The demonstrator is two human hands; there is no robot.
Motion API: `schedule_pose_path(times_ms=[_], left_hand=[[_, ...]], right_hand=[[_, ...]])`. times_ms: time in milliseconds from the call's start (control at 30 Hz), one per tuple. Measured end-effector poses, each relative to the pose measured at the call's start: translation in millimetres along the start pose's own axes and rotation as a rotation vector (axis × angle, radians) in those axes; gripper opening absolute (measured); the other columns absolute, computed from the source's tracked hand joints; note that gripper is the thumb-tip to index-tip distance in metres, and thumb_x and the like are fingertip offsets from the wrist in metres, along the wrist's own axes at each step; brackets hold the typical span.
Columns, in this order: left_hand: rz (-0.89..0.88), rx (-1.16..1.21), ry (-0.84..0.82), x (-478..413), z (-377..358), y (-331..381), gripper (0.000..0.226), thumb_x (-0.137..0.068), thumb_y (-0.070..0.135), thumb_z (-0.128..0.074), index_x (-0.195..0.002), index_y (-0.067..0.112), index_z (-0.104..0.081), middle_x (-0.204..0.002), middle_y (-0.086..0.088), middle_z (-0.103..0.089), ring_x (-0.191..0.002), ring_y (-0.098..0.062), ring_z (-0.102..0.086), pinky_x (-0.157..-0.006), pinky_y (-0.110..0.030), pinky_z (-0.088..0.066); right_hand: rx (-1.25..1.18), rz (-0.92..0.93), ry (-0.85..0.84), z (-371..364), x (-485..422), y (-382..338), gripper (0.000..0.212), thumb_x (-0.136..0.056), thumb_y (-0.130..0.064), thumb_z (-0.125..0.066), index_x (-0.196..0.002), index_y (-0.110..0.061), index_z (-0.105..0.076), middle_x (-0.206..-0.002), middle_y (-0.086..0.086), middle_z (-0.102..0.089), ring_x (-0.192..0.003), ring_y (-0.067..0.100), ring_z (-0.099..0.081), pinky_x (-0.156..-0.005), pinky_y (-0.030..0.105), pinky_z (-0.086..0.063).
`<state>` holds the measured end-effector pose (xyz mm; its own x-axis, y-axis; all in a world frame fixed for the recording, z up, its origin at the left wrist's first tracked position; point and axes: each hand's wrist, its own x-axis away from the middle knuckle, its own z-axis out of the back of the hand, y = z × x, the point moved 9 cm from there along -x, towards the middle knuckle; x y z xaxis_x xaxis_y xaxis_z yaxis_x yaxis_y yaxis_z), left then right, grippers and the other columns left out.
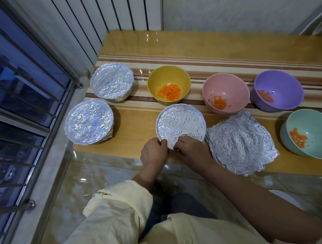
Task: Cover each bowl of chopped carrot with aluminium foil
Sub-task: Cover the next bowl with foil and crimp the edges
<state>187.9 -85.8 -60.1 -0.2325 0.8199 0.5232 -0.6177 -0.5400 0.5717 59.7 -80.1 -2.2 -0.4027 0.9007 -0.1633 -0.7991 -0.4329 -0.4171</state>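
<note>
Crimping foil (pixel 177 124) onto the middle bowl (pixel 198 114) on the bench (pixel 133 131), with left hand (pixel 153 152) and right hand (pixel 190 149) pinching its near rim, fingers (pixel 163 143) clamped on foil. Just beside the right hand, spare foil sheets (pixel 243 144) for four open bowls (pixel 159 78).

Open table (pixel 135 124) left of the middle covered bowl (pixel 181 121); foil stack (pixel 241 143) (just beside) blocks its right

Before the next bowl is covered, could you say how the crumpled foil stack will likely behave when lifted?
The foil stack looks thin and crinkled, so probably light and floppy. Its layered edges suggest sheets may lift together.
</note>
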Motion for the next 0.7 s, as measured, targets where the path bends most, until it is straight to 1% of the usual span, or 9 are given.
schedule_pose_path(times_ms=[67,133,300,367,433,533,600,667,700], left_hand=[[-0.031,-0.052,0.027,-3,4,4,0.033,-0.094,0.032,-0.047,-0.082,0.009,-0.068,-0.084,-0.009,-0.072,-0.082,-0.032,-0.065,-0.065,-0.031,-0.045],[-0.041,-0.087,0.05,-3,7,7,0.033,-0.094,0.03,-0.048,-0.082,0.008,-0.069,-0.083,-0.011,-0.07,-0.079,-0.032,-0.062,-0.062,-0.029,-0.038],[-0.051,-0.088,0.094,2,7,6,0.035,-0.094,0.035,-0.052,-0.08,0.009,-0.072,-0.081,-0.009,-0.071,-0.082,-0.031,-0.063,-0.065,-0.029,-0.036],[-0.051,-0.057,0.116,2,9,6,0.032,-0.091,0.029,-0.057,-0.072,0.006,-0.068,-0.074,-0.009,-0.068,-0.08,-0.032,-0.063,-0.065,-0.029,-0.036],[-0.024,-0.03,0.125,2,12,9,0.03,-0.089,0.021,-0.059,-0.064,0.005,-0.062,-0.068,-0.011,-0.062,-0.075,-0.035,-0.06,-0.063,-0.03,-0.035],[0.019,0.044,0.093,-1,14,9,0.03,-0.087,0.023,-0.06,-0.069,0.002,-0.071,-0.073,-0.017,-0.07,-0.076,-0.036,-0.064,-0.063,-0.03,-0.039],[0.06,0.112,0.041,-2,8,5,0.035,-0.084,0.036,-0.066,-0.07,0.004,-0.074,-0.074,-0.016,-0.073,-0.077,-0.034,-0.069,-0.068,-0.03,-0.049],[0.136,0.235,-0.035,-4,-6,-8,0.044,-0.068,0.051,-0.071,-0.064,0.007,-0.073,-0.07,-0.015,-0.073,-0.073,-0.033,-0.072,-0.076,-0.038,-0.059],[0.167,0.27,-0.048,-5,-11,-14,0.045,-0.061,0.051,-0.07,-0.061,0.007,-0.072,-0.069,-0.016,-0.073,-0.073,-0.034,-0.073,-0.077,-0.044,-0.061]], right_hand=[[-0.016,-0.001,-0.002,-1,-1,0,0.015,-0.071,-0.003,-0.076,-0.068,-0.008,-0.062,-0.068,0.006,-0.058,-0.063,0.024,-0.057,-0.051,0.025,-0.035],[-0.03,-0.01,-0.004,-2,-1,1,0.014,-0.072,-0.004,-0.076,-0.069,-0.008,-0.062,-0.069,0.006,-0.058,-0.064,0.024,-0.058,-0.051,0.027,-0.037],[-0.021,-0.017,0.005,1,1,2,0.015,-0.069,-0.006,-0.078,-0.07,-0.01,-0.064,-0.07,0.005,-0.059,-0.065,0.023,-0.058,-0.053,0.023,-0.033],[-0.017,-0.009,-0.002,-1,1,1,0.015,-0.068,-0.005,-0.078,-0.07,-0.01,-0.064,-0.07,0.005,-0.059,-0.065,0.023,-0.058,-0.054,0.022,-0.032],[-0.031,-0.013,-0.016,-3,1,0,0.014,-0.069,-0.005,-0.077,-0.071,-0.009,-0.064,-0.07,0.006,-0.059,-0.066,0.024,-0.058,-0.054,0.025,-0.036],[-0.049,-0.036,-0.008,-4,0,2,0.014,-0.071,-0.005,-0.077,-0.072,-0.009,-0.063,-0.071,0.006,-0.059,-0.066,0.024,-0.058,-0.054,0.028,-0.04],[-0.053,-0.042,0.0,-2,-1,2,0.013,-0.071,-0.006,-0.076,-0.072,-0.008,-0.064,-0.071,0.006,-0.059,-0.066,0.024,-0.058,-0.054,0.027,-0.039],[-0.057,-0.041,0.011,0,-1,2,0.011,-0.072,-0.006,-0.076,-0.073,-0.008,-0.064,-0.07,0.007,-0.059,-0.066,0.023,-0.058,-0.054,0.026,-0.039],[-0.06,-0.036,0.009,-1,-1,1,0.01,-0.072,-0.005,-0.075,-0.073,-0.007,-0.065,-0.07,0.008,-0.06,-0.066,0.024,-0.058,-0.054,0.027,-0.04]])
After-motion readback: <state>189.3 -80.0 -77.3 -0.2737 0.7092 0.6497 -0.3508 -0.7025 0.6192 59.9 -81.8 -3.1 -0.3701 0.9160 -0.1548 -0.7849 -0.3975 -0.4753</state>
